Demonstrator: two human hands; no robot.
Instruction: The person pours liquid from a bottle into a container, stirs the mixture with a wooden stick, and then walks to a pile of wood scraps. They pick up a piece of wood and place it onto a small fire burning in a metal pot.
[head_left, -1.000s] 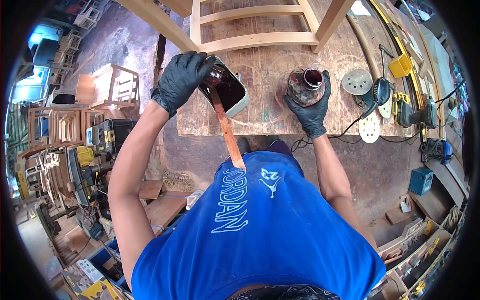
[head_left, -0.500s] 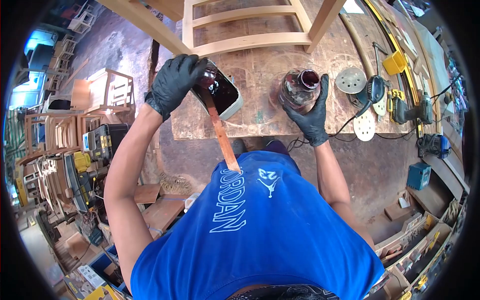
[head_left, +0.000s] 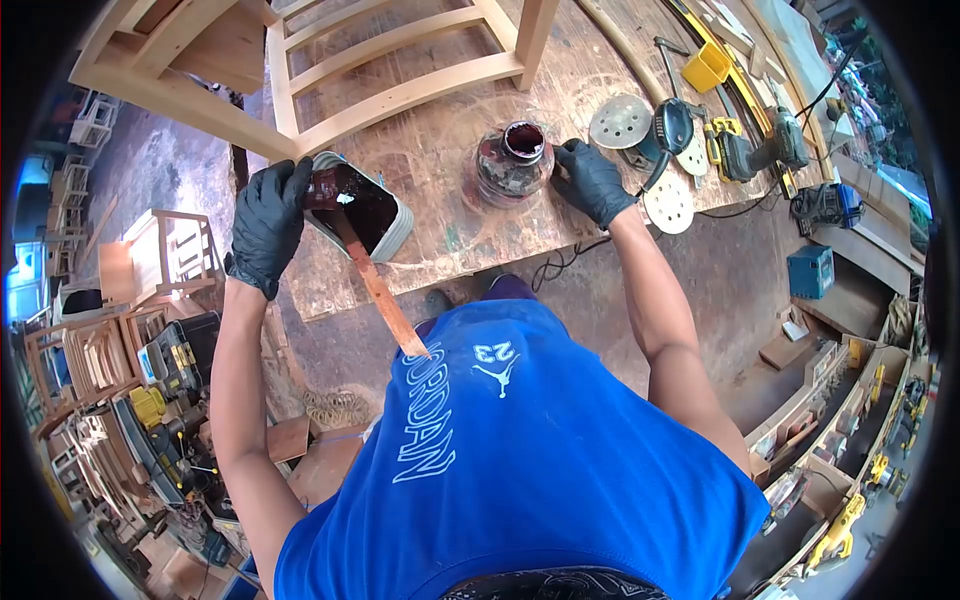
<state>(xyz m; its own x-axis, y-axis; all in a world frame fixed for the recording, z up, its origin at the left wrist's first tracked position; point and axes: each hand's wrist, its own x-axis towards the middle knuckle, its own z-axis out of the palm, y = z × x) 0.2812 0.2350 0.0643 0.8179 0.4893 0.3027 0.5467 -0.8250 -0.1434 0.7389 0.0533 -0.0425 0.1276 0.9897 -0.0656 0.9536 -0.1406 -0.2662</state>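
One gloved left hand [head_left: 268, 222], fingers curled, looks clamped on a dark glossy cup [head_left: 338, 188] at the mouth of an open tin [head_left: 395, 228]; fingertip contact partly hidden. Gloved right hand [head_left: 592, 183] is half spread, thumb and fingers apart, just beside a round clear jar [head_left: 503, 182]; can't tell if touching. Jar stands upright on the tabletop [head_left: 440, 238], right of the tin, dark red at its neck. Handling guess: jar rigid, breakable if glass, heavier when filled, slick where wet; best held low around the body, off the smeared neck. Cup likely light, thin-walled, slippery; hold by the dry outside, keep level. Tin probably stiff, weighty with its dark contents; steady by outer walls. Flat wooden stick [head_left: 378, 292] leans out toward the blue shirt [head_left: 540, 430]; light, stiff, take the pale end. Farther out: slatted wooden frame [head_left: 400, 97] beyond the tin, perforated disc [head_left: 669, 205] right of the right hand, cordless drill [head_left: 785, 145] past it.
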